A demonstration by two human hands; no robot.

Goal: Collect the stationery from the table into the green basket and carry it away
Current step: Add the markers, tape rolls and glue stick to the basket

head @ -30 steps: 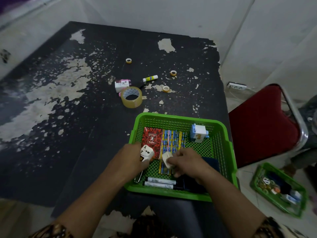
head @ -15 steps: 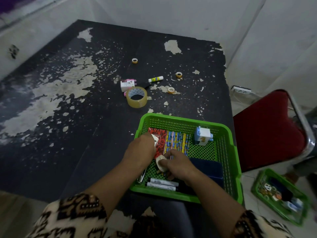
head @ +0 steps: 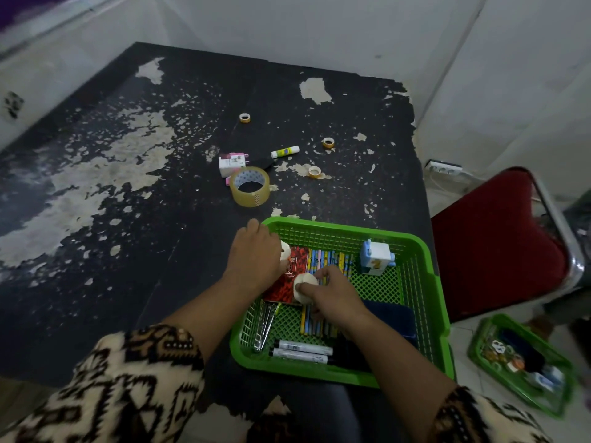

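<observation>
We're loading: left hand point(head: 256, 257) grips a white piece point(head: 285, 251), right hand point(head: 334, 297) pinches a second white piece point(head: 303, 287), inside the green basket point(head: 335, 224) at the counter's near-right corner. Next, release, fetch the tape roll point(head: 250, 187).

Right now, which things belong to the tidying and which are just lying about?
Job: green basket, large tape roll, glue stick, small tape rolls, pink-white box, white pieces held by left hand and right hand.
Lying about: red chair, wall socket, floor basket.

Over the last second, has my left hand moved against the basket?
Yes. Against the basket, the left hand moved away from you along its left rim, to the far-left corner.
</observation>
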